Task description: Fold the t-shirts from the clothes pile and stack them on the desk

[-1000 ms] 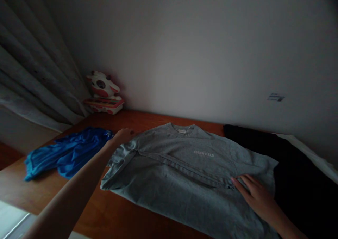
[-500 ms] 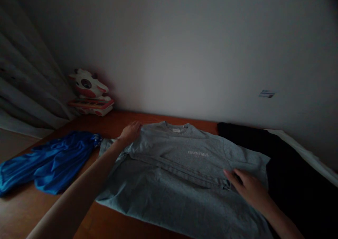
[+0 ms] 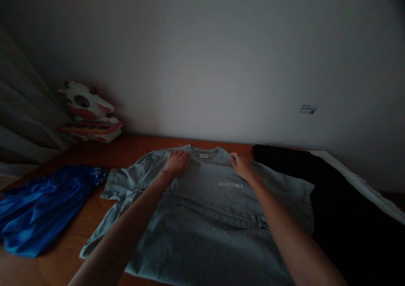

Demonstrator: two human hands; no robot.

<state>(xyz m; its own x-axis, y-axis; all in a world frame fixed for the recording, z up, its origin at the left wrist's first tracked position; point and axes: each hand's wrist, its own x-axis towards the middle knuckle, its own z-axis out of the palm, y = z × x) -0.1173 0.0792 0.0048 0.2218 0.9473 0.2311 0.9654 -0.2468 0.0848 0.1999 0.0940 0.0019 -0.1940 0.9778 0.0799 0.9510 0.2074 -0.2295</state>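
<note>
A grey T-shirt (image 3: pixel 205 218) with a pale chest print lies spread on a wooden table (image 3: pixel 133 144), its lower half folded up across the middle. My left hand (image 3: pixel 177 163) rests on the shirt's left shoulder just beside the collar, fingers curled down onto the cloth. On the right shoulder by the collar sits my right hand (image 3: pixel 242 165), fingers likewise pressed onto the fabric. Both arms reach forward over the shirt. In the dim light I cannot make out whether either hand pinches the cloth or only presses on it.
A crumpled blue garment (image 3: pixel 41 206) lies at the left of the table. A black garment (image 3: pixel 341 201) lies at the right, over something white (image 3: pixel 363 184). A white and red toy (image 3: pixel 87 113) stands at the back left by a curtain (image 3: pixel 22 121). A wall runs behind.
Both hands moved up to the collar: the left from the left sleeve, the right from the folded hem at the right side. The view has shifted to the right.
</note>
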